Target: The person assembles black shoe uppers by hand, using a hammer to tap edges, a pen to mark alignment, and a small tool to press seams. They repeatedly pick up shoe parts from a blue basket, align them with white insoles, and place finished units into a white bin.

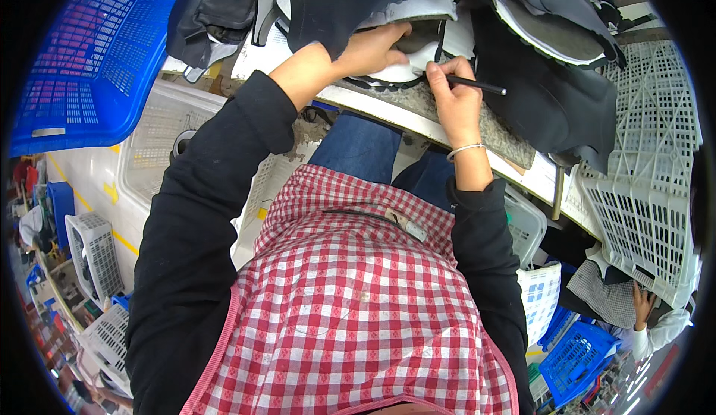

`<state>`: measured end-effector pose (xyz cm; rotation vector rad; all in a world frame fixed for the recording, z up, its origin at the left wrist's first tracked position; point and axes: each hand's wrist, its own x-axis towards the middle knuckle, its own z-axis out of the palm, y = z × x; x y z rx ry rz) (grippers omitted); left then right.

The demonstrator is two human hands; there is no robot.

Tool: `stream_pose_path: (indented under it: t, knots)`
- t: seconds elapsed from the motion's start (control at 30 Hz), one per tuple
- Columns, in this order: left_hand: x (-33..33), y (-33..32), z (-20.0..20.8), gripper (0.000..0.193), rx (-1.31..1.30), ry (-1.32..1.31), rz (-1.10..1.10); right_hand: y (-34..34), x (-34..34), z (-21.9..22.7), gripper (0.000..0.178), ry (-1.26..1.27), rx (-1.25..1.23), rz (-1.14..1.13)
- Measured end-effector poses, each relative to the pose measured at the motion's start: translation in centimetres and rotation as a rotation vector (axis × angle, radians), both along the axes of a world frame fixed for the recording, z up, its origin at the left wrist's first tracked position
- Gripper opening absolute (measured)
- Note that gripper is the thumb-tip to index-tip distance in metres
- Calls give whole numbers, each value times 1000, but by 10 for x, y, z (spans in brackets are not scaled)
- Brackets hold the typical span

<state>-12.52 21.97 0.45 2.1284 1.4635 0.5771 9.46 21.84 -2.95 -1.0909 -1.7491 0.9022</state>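
My right hand (453, 94) is closed around a slim black pen (483, 85) with a pale end. Its writing end points left, to the white edge of a dark piece with white lining (406, 70) on the worktable. On that same piece rests my left hand (373, 49), thumb and forefinger stretched apart. Black leather-like sheets (541, 105) lie over and beside the piece and hang past the table's front edge on the right. What lies beneath the left palm is hidden.
A blue basket (89, 57) stands at the upper left, with a black folded piece (216, 16) beside it. White crates (649, 161) stack up at the right. A blue crate (578, 363) sits lower right, near another person's hand (643, 305).
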Motion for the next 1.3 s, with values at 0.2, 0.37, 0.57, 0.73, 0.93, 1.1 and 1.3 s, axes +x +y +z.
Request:
stream_pose_path:
  t: [0.2, 0.37, 0.57, 0.73, 0.93, 1.1, 1.3]
  knots:
    - [5, -15, 14, 89, 108, 283, -75, 0, 15, -3, 24, 511, -223, 74]
    - [0, -11, 20, 83, 142, 308, -114, -2, 21, -2, 25, 460, -227, 132]
    - [-5, -11, 21, 66, 262, 449, -226, -2, 21, 0, 25, 454, -239, 158]
    - [-10, -3, 11, 53, 319, 478, -256, -4, 17, 2, 26, 357, -195, 171]
    - [-20, 4, 1, 50, -39, 40, 76, -3, -1, 0, 29, 154, -114, 71]
    - [-24, 12, 11, 86, -274, -27, 250, -1, -9, 0, 28, 112, -73, 14]
    - [-28, 15, 17, 94, -315, -61, 219, -3, -10, 4, 29, 11, 9, 6]
